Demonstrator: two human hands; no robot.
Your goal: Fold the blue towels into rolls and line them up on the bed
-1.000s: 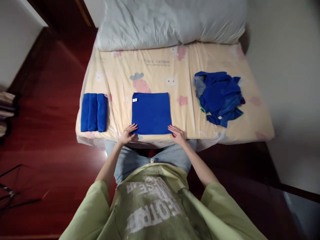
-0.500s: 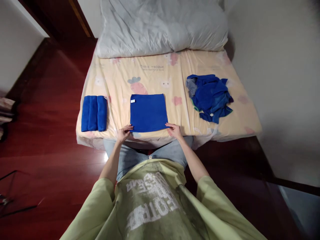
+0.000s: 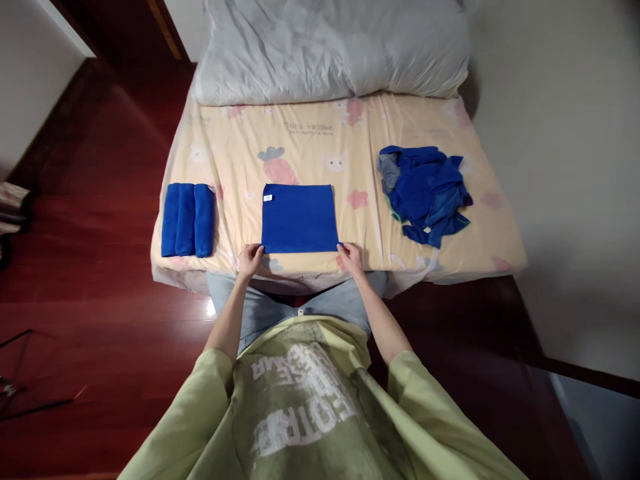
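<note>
A blue cloth [image 3: 299,217] with a small white label at its far left corner lies flat on the bed in front of me. Its near edge looks turned over in a narrow strip. My left hand [image 3: 250,259] pinches the near left corner, and my right hand [image 3: 351,257] pinches the near right corner. To the left, several rolled blue cloths [image 3: 187,220] lie side by side. On the right is a crumpled heap of blue cloths [image 3: 425,190], with a greyish piece at its left side.
The bed [image 3: 230,157] has a pale yellow sheet printed with carrots and animals. Across its far end lies a bulky grey quilt [image 3: 330,50]. A wall [image 3: 560,167] rises on the right, and dark red floor [image 3: 95,267] extends to the left.
The cloth's near edge has been turned up, so the cloth is a little shorter from front to back. Both hands have moved slightly away from me, with fingers now pinched at the corners.
</note>
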